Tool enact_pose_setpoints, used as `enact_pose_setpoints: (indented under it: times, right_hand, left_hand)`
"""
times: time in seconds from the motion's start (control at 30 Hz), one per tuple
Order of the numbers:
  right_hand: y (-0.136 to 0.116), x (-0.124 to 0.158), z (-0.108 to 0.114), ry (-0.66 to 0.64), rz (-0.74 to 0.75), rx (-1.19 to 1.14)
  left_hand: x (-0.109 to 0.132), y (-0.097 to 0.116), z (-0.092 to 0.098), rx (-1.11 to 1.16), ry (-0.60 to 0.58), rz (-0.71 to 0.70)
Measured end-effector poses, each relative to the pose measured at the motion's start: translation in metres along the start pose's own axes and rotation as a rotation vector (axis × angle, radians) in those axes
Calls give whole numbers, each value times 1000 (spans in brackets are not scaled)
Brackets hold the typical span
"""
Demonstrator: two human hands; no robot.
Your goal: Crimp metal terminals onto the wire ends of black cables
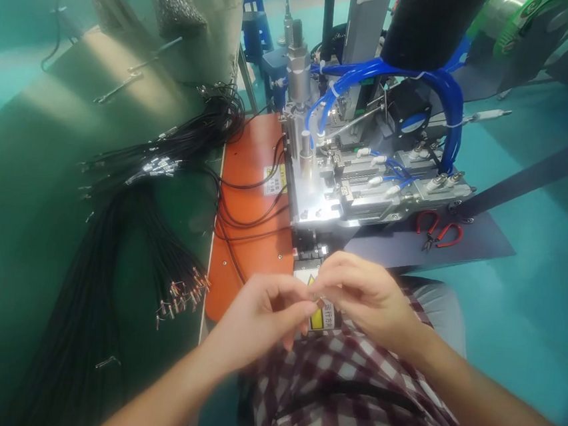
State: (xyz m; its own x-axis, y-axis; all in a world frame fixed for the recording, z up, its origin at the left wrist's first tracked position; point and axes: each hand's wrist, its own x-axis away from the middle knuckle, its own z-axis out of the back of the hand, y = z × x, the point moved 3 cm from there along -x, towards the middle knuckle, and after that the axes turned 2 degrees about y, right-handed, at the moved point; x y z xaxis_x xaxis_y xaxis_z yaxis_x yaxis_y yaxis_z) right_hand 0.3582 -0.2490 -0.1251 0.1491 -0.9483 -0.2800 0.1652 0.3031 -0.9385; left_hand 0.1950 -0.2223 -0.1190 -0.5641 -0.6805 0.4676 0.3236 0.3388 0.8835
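Both hands are pinching a small piece beside the board

The piece (318, 300) is sitting between the fingertips, just off the near right corner of the orange board (238, 269); blur is hiding what it is. The left hand (259, 311) is closing thumb against forefinger on it, and the right hand (373, 299) is meeting it there in a similar tight pinch. This handling is seemingly unfinished, since neither hand is letting go.

Black wires (250, 228) are looping across the board toward the machine (362, 180) on its right. Left of the board, a big wire pile (105, 243) is lying, some strands showing shiny ends (155, 166), others coppery ends (180, 297); the wires are perhaps standing at different stages, but how many are left is not showing. Red pliers (438, 234) are lying unused, well right of the board
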Motion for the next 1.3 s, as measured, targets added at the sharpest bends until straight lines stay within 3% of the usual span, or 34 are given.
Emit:
enact_pose_setpoints:
  times: [0.17, 0.43, 0.63, 1.0, 1.3]
  right_hand:
    - [-4, 7, 2, 223, -140, 124]
    - [-11, 15, -13, 257, 162, 276]
    - [-12, 10, -14, 303, 223, 333]
    - [-2, 13, -19, 337, -98, 134]
    - [-5, 12, -19, 341, -91, 179]
  left_hand:
    - [-1, -3, -1, 74, 145, -32]
    - [-1, -1, 3, 91, 196, -27]
    - [-2, -4, 4, 151, 179, -62]
    - [-3, -2, 5, 263, 145, -69]
    - [-5, -3, 6, 257, 200, -52]
